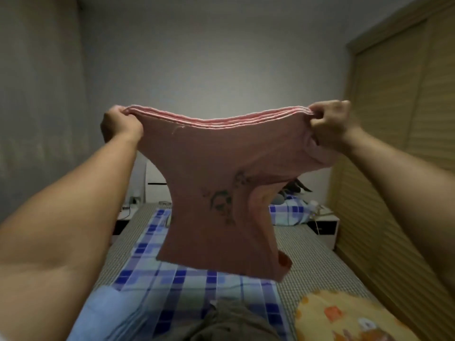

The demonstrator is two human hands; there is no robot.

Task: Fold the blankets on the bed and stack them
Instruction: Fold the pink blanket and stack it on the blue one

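Note:
A pink blanket (216, 173) with a dark printed motif hangs in the air in front of me, folded into several layers along its top edge. My left hand (120, 125) grips the top left corner and my right hand (331, 125) grips the top right corner, both raised high above the bed (123, 244). The blanket's lower edge hangs free over a blue checked blanket (187, 289) spread on the bed. A yellow patterned blanket (344, 316) lies at the near right.
A wooden wardrobe (398, 143) runs along the right side. Bedside tables stand at the head of the bed, left (126, 215) and right (325, 221). A blue checked pillow (288, 210) and dark items lie at the far end. An olive cloth (234, 321) lies near me.

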